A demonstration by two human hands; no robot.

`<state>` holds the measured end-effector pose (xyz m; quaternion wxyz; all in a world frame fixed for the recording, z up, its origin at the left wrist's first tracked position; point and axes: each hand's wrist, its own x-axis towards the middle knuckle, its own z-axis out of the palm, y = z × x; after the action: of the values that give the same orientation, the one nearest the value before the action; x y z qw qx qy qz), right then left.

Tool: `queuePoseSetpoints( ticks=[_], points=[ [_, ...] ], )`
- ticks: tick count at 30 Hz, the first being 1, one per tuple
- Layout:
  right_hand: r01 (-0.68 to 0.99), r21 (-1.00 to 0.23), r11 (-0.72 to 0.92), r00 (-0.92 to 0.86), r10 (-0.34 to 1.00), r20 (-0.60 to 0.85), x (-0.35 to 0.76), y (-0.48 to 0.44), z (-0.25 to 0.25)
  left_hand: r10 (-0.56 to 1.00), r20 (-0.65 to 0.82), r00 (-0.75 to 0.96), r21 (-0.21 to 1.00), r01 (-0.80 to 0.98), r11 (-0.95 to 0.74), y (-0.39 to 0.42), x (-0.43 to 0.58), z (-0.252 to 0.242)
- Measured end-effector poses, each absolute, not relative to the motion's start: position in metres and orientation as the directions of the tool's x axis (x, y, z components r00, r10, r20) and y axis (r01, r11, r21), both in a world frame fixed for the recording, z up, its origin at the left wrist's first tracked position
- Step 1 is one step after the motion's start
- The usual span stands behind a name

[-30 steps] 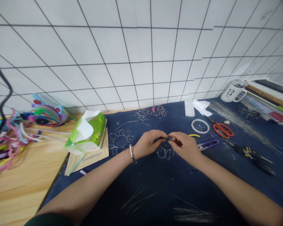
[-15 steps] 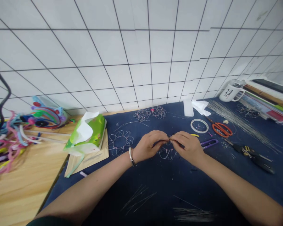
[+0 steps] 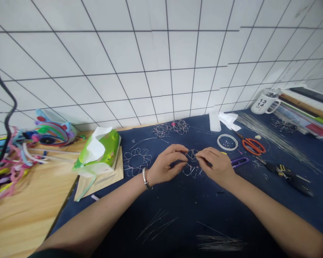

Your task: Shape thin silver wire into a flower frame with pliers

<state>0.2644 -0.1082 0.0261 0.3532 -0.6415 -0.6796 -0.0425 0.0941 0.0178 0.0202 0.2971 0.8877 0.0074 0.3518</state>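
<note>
Between my two hands is a looped wire piece (image 3: 192,155) of thin silvery wire, with more petal-like loops hanging below it over the dark blue cloth. My left hand (image 3: 170,165), with a bangle at the wrist, has its thumb and fingertips at the left side of the loops. On the right side my right hand (image 3: 214,163) pinches the wire with thumb and fingers. A flower-shaped wire ring (image 3: 136,162) lies left of my left hand. Farther back are tangled wire flowers (image 3: 172,128) with a pink bead.
Right: a round dish (image 3: 227,142) of beads, purple snips (image 3: 240,162), orange-handled scissors (image 3: 253,146), black pliers (image 3: 288,177), long wires and a white mug (image 3: 265,102). Left: a green tissue pack (image 3: 101,152) and colourful pipe cleaners (image 3: 13,161). Cut wires (image 3: 220,243) lie near the front.
My hands have moved slightly apart, and more of the wire loops shows between them. My left hand's fingers have spread a little. The camera view has shifted slightly.
</note>
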Motion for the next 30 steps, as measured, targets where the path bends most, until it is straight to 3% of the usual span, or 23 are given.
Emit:
queuePoseSetpoints(
  ticks=[3, 6, 10, 15, 17, 22, 30],
  points=[
    [0.907, -0.401, 0.128, 0.11, 0.847, 0.52, 0.265, -0.109, 0.03, 0.307, 0.651, 0.694, 0.533, -0.13, -0.836, 0.009, 0.091, 0.018],
    [0.915, -0.398, 0.071, 0.159, 0.842, 0.515, 0.266, -0.109, 0.033, 0.445, 0.602, 0.663, 0.626, -0.046, -0.779, -0.004, 0.088, 0.015],
    [0.933, -0.351, 0.081, 0.152, 0.795, 0.587, 0.268, -0.109, 0.03, 0.613, 0.325, 0.72, 0.834, 0.088, -0.545, -0.024, 0.086, 0.014],
    [0.94, -0.327, 0.099, 0.136, 0.77, 0.624, 0.269, -0.109, 0.024, 0.643, -0.018, 0.766, 0.978, 0.147, -0.149, -0.041, 0.088, 0.008],
    [0.939, -0.329, 0.099, 0.136, 0.772, 0.621, 0.269, -0.109, 0.023, 0.633, -0.129, 0.763, 0.987, 0.163, 0.005, -0.044, 0.091, 0.005],
    [0.938, -0.334, 0.097, 0.14, 0.775, 0.616, 0.267, -0.108, 0.024, 0.629, -0.237, 0.74, 0.969, 0.132, 0.209, -0.044, 0.095, 0.004],
    [0.95, -0.289, 0.121, 0.093, 0.773, 0.627, 0.267, -0.107, 0.021, 0.623, -0.275, 0.732, 0.935, 0.053, 0.35, -0.044, 0.097, 0.006]
  ],
)
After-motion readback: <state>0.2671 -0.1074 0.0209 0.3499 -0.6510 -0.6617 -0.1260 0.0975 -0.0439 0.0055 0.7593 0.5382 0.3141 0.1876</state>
